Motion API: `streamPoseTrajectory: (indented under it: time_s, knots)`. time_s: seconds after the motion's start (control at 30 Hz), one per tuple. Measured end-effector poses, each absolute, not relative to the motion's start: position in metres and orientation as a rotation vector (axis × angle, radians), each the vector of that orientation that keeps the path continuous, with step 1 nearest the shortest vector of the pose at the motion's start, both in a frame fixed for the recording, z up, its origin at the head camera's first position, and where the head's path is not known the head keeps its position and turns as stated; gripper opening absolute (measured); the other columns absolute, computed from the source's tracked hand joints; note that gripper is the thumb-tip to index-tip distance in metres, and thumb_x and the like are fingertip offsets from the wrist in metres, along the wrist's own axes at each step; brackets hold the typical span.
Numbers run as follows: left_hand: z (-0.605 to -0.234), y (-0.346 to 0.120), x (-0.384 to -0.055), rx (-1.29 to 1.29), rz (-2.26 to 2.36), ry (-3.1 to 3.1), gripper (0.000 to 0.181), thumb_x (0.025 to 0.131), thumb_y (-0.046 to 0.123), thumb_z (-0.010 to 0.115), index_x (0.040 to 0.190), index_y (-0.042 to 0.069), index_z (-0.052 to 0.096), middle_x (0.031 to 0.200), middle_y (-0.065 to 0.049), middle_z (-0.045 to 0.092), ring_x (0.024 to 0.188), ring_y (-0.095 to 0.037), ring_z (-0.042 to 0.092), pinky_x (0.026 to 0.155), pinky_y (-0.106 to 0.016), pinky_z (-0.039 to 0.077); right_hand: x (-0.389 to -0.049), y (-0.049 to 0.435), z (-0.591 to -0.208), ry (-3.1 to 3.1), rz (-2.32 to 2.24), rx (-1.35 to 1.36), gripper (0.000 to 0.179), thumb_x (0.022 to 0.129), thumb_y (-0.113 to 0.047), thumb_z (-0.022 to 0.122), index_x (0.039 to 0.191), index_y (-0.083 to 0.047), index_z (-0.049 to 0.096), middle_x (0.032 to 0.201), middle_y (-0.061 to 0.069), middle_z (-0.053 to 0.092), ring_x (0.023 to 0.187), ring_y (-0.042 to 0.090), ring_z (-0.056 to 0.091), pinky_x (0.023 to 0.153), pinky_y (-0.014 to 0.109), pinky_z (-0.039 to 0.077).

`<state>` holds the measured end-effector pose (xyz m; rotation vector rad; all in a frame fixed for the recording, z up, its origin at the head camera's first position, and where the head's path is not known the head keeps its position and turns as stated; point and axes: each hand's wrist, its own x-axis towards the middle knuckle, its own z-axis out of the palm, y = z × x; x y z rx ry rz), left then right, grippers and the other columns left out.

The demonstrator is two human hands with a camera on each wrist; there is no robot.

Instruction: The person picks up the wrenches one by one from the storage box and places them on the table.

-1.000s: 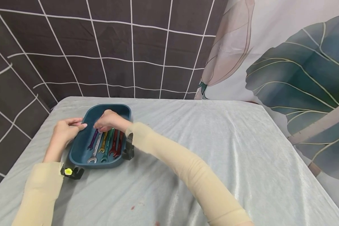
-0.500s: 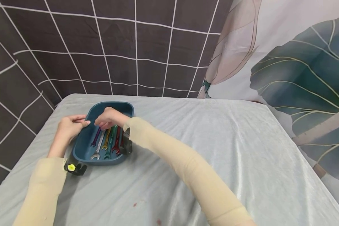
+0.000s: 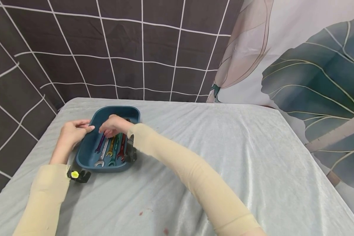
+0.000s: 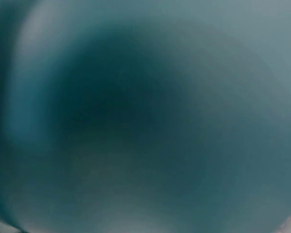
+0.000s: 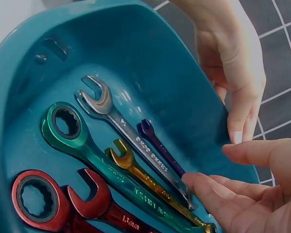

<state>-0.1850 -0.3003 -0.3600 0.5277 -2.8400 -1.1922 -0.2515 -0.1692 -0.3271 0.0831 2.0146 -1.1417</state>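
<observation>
A blue tray (image 3: 84, 154) stands at the left of the table with several combination wrenches side by side in it. My left hand (image 3: 72, 134) holds the tray's left rim, thumb at the edge and fingers by the outer side. Inside the tray, my right hand (image 3: 113, 125) reaches over the wrenches' far ends. In the right wrist view its fingers (image 5: 206, 191) are apart, one fingertip right at the end of the purple wrench (image 5: 160, 145). Beside that lie a silver wrench (image 5: 130, 133), a yellow wrench (image 5: 145, 177), a green wrench (image 5: 99, 162) and a red wrench (image 5: 99, 199).
A pale grey cloth covers the table (image 3: 209, 147). Dark grid-patterned fabric (image 3: 121, 42) hangs behind and to the left, and a leaf-print curtain (image 3: 312, 82) at the right. The left wrist view holds only a blurred teal surface (image 4: 145, 116).
The head view has shifted slightly, so tray and hands appear a little higher and further right. My right hand has dipped slightly over the wrenches; my left hand stays at the rim.
</observation>
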Motion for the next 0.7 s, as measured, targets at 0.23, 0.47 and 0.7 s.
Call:
streamPoseTrajectory:
  time_s: [0.23,0.47,0.7]
  knots:
    - [-0.36,-0.3,-0.186,0.51,-1.18,-2.845,0.05,0.095,0.028,0.058,0.133,-0.006,0.053,0.122,-0.031,0.059,0.109,-0.036,0.058,0.069,-0.019,0.041,-0.26,-0.179,-0.34,2.026,-1.097,0.078,0.067,0.084,-0.005,0.072,0.142,-0.015,0.04,0.095,0.011,0.068,0.086,0.019,0.07,0.068,0.025,0.058]
    - [-0.36,-0.301,-0.186,0.514,-1.187,-2.846,0.051,0.096,0.028,0.057,0.134,-0.006,0.051,0.124,-0.031,0.058,0.111,-0.038,0.058,0.072,-0.024,0.044,-0.256,-0.18,-0.339,2.053,-1.068,0.046,0.06,0.085,-0.008,0.072,0.137,-0.012,0.044,0.092,0.01,0.066,0.086,0.018,0.071,0.07,0.025,0.058]
    - [-0.362,-0.301,-0.185,0.519,-1.178,-2.832,0.051,0.095,0.027,0.059,0.133,-0.005,0.052,0.121,-0.029,0.059,0.104,-0.031,0.058,0.067,-0.019,0.042,-0.251,-0.175,-0.335,2.016,-1.085,0.063,0.054,0.086,-0.006,0.07,0.135,-0.011,0.047,0.093,0.01,0.064,0.1,0.019,0.069,0.078,0.026,0.057]
